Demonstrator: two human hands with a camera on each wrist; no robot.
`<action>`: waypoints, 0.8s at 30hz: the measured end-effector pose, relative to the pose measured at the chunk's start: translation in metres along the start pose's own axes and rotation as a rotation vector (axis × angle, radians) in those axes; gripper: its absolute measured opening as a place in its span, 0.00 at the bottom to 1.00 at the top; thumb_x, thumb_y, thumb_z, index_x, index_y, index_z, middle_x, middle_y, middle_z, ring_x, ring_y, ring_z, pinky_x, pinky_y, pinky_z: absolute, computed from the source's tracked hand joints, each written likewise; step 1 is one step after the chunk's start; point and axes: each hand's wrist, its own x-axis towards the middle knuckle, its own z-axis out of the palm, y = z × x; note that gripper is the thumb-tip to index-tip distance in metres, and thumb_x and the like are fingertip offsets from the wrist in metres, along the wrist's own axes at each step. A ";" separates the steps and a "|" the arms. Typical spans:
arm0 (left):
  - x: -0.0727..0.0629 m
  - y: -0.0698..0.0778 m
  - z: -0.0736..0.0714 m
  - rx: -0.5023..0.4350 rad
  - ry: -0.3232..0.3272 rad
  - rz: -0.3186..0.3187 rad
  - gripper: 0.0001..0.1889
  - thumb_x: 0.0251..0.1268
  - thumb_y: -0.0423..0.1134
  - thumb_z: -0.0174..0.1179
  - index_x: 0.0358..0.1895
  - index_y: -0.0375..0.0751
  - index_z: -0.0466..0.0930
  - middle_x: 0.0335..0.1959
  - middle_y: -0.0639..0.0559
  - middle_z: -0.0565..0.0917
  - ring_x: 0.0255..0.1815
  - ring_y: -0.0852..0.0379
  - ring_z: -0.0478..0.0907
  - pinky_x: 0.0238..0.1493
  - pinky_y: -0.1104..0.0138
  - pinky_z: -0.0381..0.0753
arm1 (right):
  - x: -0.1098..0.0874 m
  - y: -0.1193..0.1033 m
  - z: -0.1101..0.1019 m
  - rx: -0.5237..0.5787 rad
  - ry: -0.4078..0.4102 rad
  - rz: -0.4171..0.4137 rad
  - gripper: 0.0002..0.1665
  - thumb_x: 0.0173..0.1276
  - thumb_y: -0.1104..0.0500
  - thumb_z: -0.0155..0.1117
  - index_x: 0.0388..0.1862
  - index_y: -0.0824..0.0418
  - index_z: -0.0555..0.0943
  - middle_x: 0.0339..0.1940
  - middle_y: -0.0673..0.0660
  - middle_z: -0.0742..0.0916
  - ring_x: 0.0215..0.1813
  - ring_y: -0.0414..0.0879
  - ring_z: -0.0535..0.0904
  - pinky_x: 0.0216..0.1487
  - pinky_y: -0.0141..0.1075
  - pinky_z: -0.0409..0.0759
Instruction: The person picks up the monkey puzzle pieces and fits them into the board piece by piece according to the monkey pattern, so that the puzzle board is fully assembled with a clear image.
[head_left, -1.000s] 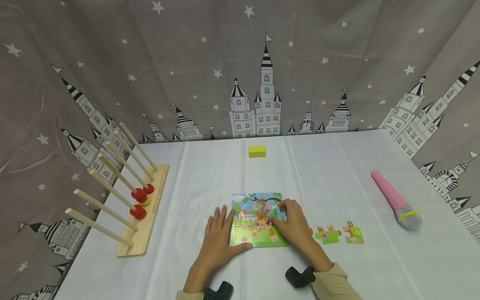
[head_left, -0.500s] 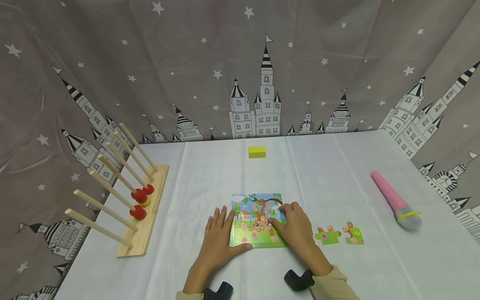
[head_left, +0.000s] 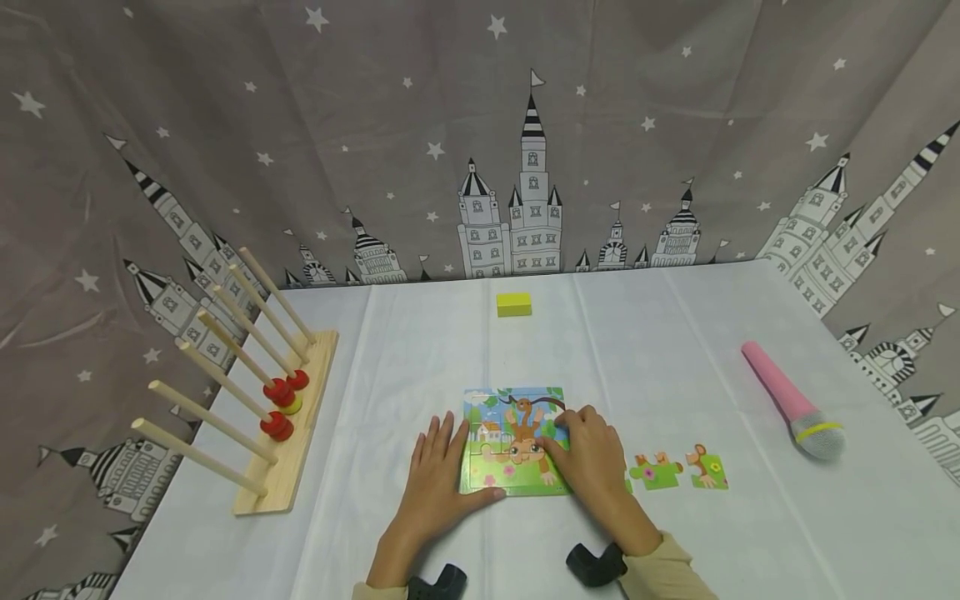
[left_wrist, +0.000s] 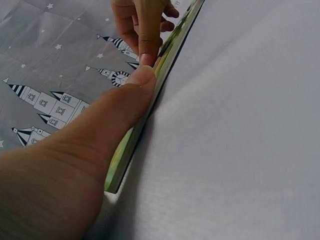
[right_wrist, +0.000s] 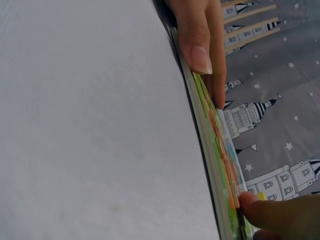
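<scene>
A jigsaw puzzle (head_left: 495, 462) with a monkey picture lies in its frame in the middle of the table, in the head view. My left hand (head_left: 433, 479) rests along its left edge, fingers spread, with the thumb (left_wrist: 135, 92) on the near edge. Over the puzzle's right side, my right hand (head_left: 596, 458) pinches a puzzle piece (head_left: 553, 429) between thumb and index finger, low against the picture; the hand covers most of that piece. Two loose puzzle pieces (head_left: 656, 472) (head_left: 708, 468) lie right of it, and a green bit shows beside the right wrist.
A wooden peg stand (head_left: 296, 450) with red and yellow beads stands at the left. Towards the back is a yellow block (head_left: 513, 304). A pink toy microphone (head_left: 787, 392) lies at the right. A grey castle-print curtain (head_left: 637, 83) hangs behind the table.
The right hand has shifted very slightly left and down over the puzzle, its thumb and index finger moving a little. The left hand stays where it was.
</scene>
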 end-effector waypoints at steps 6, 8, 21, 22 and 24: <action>0.000 0.000 0.000 0.008 0.004 0.001 0.55 0.38 0.71 0.60 0.69 0.42 0.54 0.72 0.40 0.51 0.74 0.41 0.42 0.72 0.48 0.41 | -0.001 0.000 0.001 0.028 0.002 0.000 0.23 0.42 0.42 0.73 0.28 0.58 0.82 0.24 0.54 0.78 0.24 0.45 0.73 0.24 0.36 0.70; 0.000 -0.001 0.001 0.011 0.004 0.001 0.55 0.38 0.71 0.60 0.69 0.42 0.55 0.72 0.40 0.51 0.74 0.41 0.42 0.71 0.48 0.41 | -0.001 0.000 0.001 0.038 0.000 0.006 0.23 0.42 0.42 0.73 0.29 0.58 0.82 0.24 0.53 0.78 0.24 0.45 0.72 0.24 0.35 0.69; 0.000 0.002 -0.001 -0.001 -0.006 -0.010 0.55 0.38 0.71 0.60 0.69 0.42 0.55 0.72 0.40 0.51 0.74 0.42 0.42 0.72 0.48 0.40 | -0.002 0.000 -0.008 0.085 -0.086 0.029 0.27 0.45 0.44 0.72 0.38 0.61 0.82 0.28 0.55 0.78 0.27 0.46 0.73 0.28 0.38 0.71; 0.000 0.002 -0.001 0.002 -0.006 -0.011 0.55 0.38 0.71 0.60 0.69 0.42 0.55 0.72 0.40 0.51 0.74 0.42 0.42 0.72 0.48 0.40 | -0.002 0.000 -0.010 0.100 -0.110 0.041 0.27 0.46 0.44 0.72 0.40 0.61 0.82 0.29 0.55 0.79 0.28 0.45 0.73 0.29 0.38 0.72; 0.000 0.002 -0.001 0.007 -0.004 -0.011 0.55 0.38 0.71 0.60 0.69 0.42 0.55 0.72 0.40 0.51 0.74 0.42 0.42 0.72 0.48 0.41 | -0.001 0.002 -0.014 0.127 -0.156 0.067 0.28 0.48 0.46 0.71 0.44 0.61 0.81 0.31 0.56 0.79 0.29 0.45 0.73 0.31 0.39 0.72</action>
